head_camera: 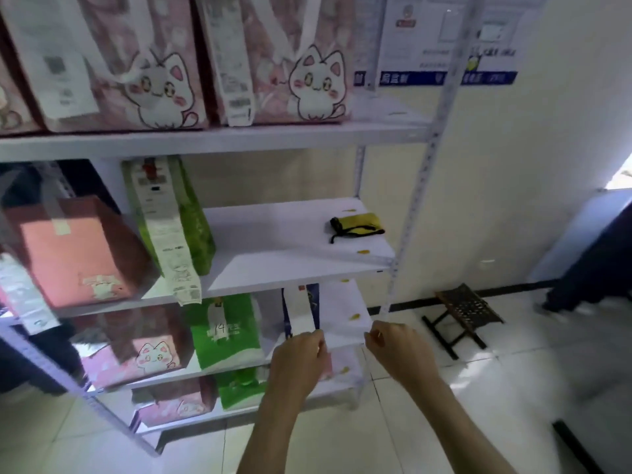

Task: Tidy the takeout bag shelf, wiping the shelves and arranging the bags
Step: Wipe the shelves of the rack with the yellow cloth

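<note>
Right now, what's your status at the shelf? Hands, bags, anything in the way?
Left hand and right hand closed at third shelf edge; contents unclear. Blue bag just behind them. Yellow cloth lies untouched one shelf up. Nothing blocking.

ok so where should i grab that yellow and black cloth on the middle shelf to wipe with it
Take the yellow cloth by its bunched yellow body, not the thin black cord trailing at its left end. It lies flat and crumpled near the right front corner of the white shelf, with bare shelf around it, so come from the open front, fingers pinching down over its top. The right hand looks nearer.
</note>
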Action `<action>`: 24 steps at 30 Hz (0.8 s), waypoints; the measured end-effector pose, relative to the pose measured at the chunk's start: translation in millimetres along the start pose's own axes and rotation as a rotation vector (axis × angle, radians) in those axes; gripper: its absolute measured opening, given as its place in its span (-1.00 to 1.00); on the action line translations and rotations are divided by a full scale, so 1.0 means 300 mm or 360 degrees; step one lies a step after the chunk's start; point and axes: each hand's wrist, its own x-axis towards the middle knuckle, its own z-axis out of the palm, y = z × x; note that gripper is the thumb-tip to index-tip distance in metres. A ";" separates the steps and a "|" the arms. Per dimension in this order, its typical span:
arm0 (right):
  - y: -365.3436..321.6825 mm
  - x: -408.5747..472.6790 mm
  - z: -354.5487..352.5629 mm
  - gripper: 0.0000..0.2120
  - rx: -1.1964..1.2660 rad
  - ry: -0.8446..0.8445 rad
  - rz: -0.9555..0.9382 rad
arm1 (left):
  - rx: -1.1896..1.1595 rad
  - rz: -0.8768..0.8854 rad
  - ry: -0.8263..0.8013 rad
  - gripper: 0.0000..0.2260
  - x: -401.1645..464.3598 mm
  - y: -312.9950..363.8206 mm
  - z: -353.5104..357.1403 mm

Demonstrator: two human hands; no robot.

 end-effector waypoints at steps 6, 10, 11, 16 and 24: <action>0.377 -0.085 -0.102 -0.70 0.0023 0.0082 0.0060 | 0.0016 0.0142 0.0034 -0.81 0.068 0.395 0.105; 0.656 -0.129 -0.194 -0.68 0.0072 0.0160 -0.0006 | -0.0046 0.0135 0.0074 -0.83 0.087 0.648 0.155; 0.726 -0.137 -0.215 -0.68 0.0082 0.0191 -0.0016 | -0.0045 0.0122 0.0081 -0.84 0.094 0.705 0.168; 1.018 -0.145 -0.268 -0.72 0.0152 0.0226 -0.0046 | -0.0006 0.0052 0.0105 -0.83 0.148 0.946 0.237; 1.257 -0.015 -0.264 -0.75 0.0313 0.0169 -0.0056 | 0.0079 0.0099 0.0122 -0.84 0.288 1.153 0.321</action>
